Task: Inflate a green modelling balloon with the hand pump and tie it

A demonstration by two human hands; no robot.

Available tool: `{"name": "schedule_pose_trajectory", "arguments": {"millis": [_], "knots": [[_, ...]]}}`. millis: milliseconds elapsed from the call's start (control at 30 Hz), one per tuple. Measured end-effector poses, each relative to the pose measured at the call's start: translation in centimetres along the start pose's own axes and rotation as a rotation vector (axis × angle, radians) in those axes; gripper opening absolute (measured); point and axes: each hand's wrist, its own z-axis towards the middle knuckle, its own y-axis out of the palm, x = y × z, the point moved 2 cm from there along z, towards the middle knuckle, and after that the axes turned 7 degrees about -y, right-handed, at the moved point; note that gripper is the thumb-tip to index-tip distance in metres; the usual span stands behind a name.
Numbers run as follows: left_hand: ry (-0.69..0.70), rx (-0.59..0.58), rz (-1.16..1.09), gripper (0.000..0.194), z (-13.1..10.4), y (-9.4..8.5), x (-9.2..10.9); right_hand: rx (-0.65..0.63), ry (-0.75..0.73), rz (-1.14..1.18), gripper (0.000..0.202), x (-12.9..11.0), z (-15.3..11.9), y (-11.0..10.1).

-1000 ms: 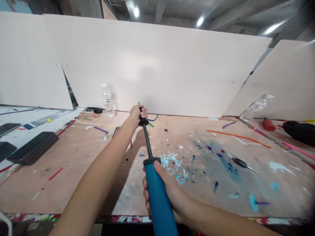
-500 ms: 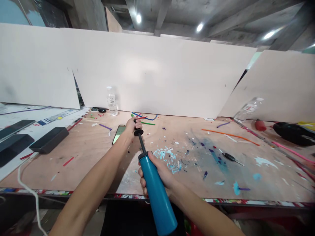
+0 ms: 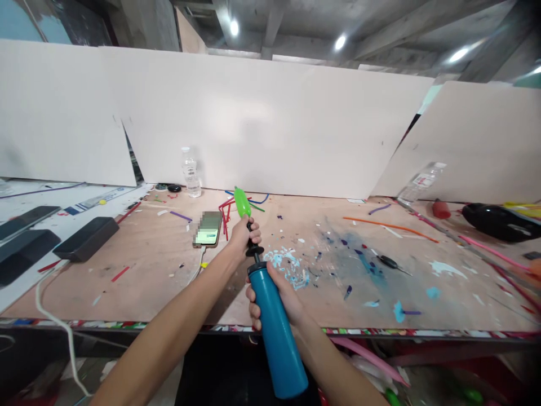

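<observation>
My right hand (image 3: 274, 296) wraps round the upper body of a blue hand balloon pump (image 3: 282, 338), which slants from my lap toward the table. My left hand (image 3: 246, 235) is closed round the black nozzle end (image 3: 255, 249) of the same pump, above its round flange. Only a short length of the plunger rod shows between flange and body. From the nozzle tip, just past my left fingers, a small, partly inflated green balloon (image 3: 242, 202) sticks up. Its neck is hidden by my fingers.
A phone (image 3: 209, 228) with a cable lies left of my left hand. Red strips (image 3: 225, 221) lie behind it, and a clear bottle (image 3: 191, 173) stands by the white board (image 3: 270, 124). To the right are a screwdriver (image 3: 389, 262) and an orange balloon (image 3: 391, 224).
My left hand has pushed the nozzle end down toward the pump body, so less rod shows. The green balloon at the tip has swelled.
</observation>
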Motion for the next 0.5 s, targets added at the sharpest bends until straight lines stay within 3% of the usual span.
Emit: {"name": "schedule_pose_trajectory", "arguments": {"millis": [100, 267, 400, 500], "knots": [[0.017, 0.008, 0.033, 0.018, -0.9, 0.1, -1.2, -0.01, -0.011, 0.028, 0.056, -0.4, 0.7, -0.5], [0.003, -0.001, 0.061, 0.014, -2.1, -0.1, -1.5, -0.027, -0.027, 0.027, 0.055, 0.0, 1.0, -0.6], [-0.029, -0.041, 0.07, 0.017, -1.6, 0.1, -1.6, -0.02, -0.089, 0.11, 0.054, 1.1, 0.8, 0.1], [-0.029, -0.034, 0.081, 0.015, -0.4, 0.6, -0.3, 0.022, -0.127, 0.173, 0.054, 2.6, 0.1, 1.0]]}}
